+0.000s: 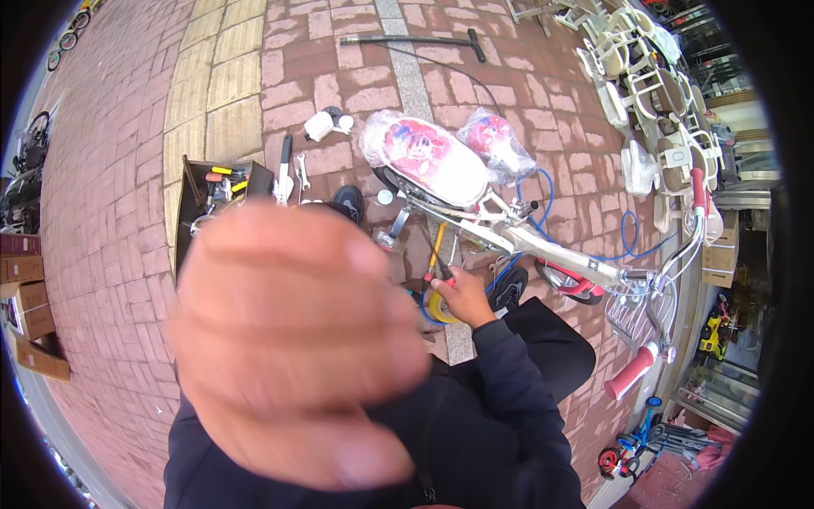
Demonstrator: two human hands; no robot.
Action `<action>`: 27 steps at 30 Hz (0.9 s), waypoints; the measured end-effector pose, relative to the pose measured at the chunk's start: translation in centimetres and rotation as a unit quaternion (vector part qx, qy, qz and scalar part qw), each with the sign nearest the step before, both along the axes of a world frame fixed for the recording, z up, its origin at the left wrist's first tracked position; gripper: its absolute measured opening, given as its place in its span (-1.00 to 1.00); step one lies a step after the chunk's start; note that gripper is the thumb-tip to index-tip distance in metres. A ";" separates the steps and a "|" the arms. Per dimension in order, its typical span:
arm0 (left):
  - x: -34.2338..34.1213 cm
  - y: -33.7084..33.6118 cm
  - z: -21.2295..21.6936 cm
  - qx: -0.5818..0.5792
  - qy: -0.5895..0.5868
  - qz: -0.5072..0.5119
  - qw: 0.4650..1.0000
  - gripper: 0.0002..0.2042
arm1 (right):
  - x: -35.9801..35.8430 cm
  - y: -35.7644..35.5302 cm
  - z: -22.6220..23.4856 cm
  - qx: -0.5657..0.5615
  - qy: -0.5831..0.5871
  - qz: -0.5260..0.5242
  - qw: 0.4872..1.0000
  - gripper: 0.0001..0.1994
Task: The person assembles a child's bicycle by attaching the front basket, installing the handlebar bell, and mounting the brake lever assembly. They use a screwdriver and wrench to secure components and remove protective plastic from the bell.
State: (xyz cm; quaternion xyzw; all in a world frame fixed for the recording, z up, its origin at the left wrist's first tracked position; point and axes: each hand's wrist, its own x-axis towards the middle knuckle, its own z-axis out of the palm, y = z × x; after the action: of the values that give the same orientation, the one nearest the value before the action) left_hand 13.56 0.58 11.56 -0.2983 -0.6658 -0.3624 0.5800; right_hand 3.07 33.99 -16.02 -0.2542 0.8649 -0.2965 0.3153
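Observation:
Close in front of the camera, my left hand [297, 339] is large and blurred, its fingers curled and pressed together. Whether anything is inside it stays hidden. My right hand [462, 295] is closed around a red-handled tool [440, 282] that looks like pliers, low beside the bicycle. A long yellow stick-like piece [437, 246] rises just past that tool. Under the right hand lies a yellow ring [439, 307], with blue hose around it. The small white bicycle [568, 256] stands to the right, its padded seat [424, 157] wrapped in clear plastic.
An open toolbox [222, 182] with hand tools stands left, near an adjustable wrench [284, 165] and a spanner [303, 174]. A hand pump [415, 40] lies farther off. Blue hose [629, 229] loops across the brick paving. White child seats [653, 93] line the right side.

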 end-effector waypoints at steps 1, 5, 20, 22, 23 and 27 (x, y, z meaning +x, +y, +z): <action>-0.8 -2.8 -2.7 0.029 -0.079 0.113 0.990 -0.80 | 0.3 0.2 -2.8 0.048 0.021 0.074 0.996 -0.55; -9.1 -15.2 -18.0 0.258 -0.502 0.211 0.798 -0.64 | 1.1 2.4 -11.0 0.222 -0.008 0.117 0.968 -0.55; -18.1 -27.4 -61.1 -0.062 -0.773 0.353 0.524 0.00 | 2.1 9.8 -20.2 0.180 0.036 0.212 0.960 -0.85; -19.2 -27.1 -62.4 -0.041 -0.775 0.405 0.484 -0.01 | 2.3 10.6 -20.8 0.205 -0.025 0.125 0.970 -0.84; -19.7 -26.9 -62.7 -0.036 -0.764 0.437 0.472 -0.02 | 2.4 10.9 -21.3 0.232 -0.055 0.101 0.966 -0.84; -19.7 -26.0 -62.4 -0.142 -0.812 0.346 0.448 -0.48 | 1.6 12.4 -23.5 0.245 0.062 0.205 0.945 -0.86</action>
State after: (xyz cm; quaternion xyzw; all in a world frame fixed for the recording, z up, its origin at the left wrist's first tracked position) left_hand -6.11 -25.43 -50.82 0.3086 -0.9241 -0.1093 -0.1973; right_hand 4.63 46.38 -39.54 -0.3588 0.8576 0.0124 0.3682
